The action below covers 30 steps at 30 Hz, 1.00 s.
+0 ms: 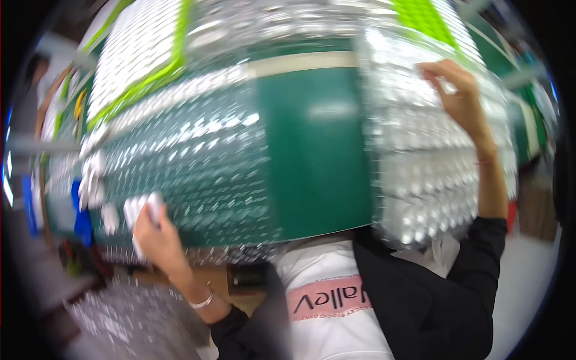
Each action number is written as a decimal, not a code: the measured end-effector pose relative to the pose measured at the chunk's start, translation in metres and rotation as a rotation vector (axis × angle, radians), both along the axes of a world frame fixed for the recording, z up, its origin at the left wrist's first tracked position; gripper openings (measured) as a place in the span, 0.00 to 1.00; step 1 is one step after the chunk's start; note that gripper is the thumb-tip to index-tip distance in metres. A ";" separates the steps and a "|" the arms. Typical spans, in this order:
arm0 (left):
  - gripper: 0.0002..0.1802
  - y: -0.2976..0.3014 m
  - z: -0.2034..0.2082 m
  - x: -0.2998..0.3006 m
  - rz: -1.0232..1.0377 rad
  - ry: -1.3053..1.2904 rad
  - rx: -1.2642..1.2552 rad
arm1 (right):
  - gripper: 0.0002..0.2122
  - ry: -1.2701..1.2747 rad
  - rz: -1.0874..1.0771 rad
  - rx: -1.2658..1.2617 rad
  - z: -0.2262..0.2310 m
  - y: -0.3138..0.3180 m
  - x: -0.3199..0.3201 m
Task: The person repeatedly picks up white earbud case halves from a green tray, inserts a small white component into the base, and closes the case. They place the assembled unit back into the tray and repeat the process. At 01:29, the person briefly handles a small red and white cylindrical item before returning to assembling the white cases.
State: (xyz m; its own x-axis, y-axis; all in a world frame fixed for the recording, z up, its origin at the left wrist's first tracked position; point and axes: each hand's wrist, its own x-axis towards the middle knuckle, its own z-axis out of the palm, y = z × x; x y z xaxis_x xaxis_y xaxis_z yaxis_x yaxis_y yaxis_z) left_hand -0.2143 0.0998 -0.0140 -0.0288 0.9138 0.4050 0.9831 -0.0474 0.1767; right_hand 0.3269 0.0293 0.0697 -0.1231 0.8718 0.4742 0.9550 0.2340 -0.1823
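Note:
My left hand (pixel 157 237) is closed round several small white pieces (pixel 135 207) at the near left of the table, and their exact kind is blurred. Beneath and beside it lies a clear plastic blister tray (pixel 198 174) with rows of pockets. Over on the right, my right hand (pixel 459 96) hovers above another clear blister tray (pixel 420 156), whose pockets look filled with white pieces. Thumb and fingers bend toward each other there in a pinch; whatever is between the fingertips, if anything, cannot be made out.
Bright green-edged trays of white pieces (pixel 141 48) stand at the far left, with more clear trays (pixel 258 21) at the back. Loose white pieces (pixel 93 180) lie by the left edge of the green table (pixel 318 156). Stacked clear plastic (pixel 132 318) sits below. Someone's arm (pixel 51 96) shows far left.

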 end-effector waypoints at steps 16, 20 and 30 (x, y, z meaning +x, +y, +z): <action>0.25 -0.105 0.047 0.206 -0.781 -1.147 -0.424 | 0.09 -0.211 -1.208 -0.182 -0.020 -0.235 0.247; 0.25 -0.110 0.049 0.214 -0.867 -1.121 -0.436 | 0.08 -0.168 -1.242 -0.348 -0.028 -0.230 0.272; 0.22 -0.106 0.041 0.208 -0.721 -1.260 -0.499 | 0.06 -0.255 -1.226 -0.149 -0.038 -0.224 0.279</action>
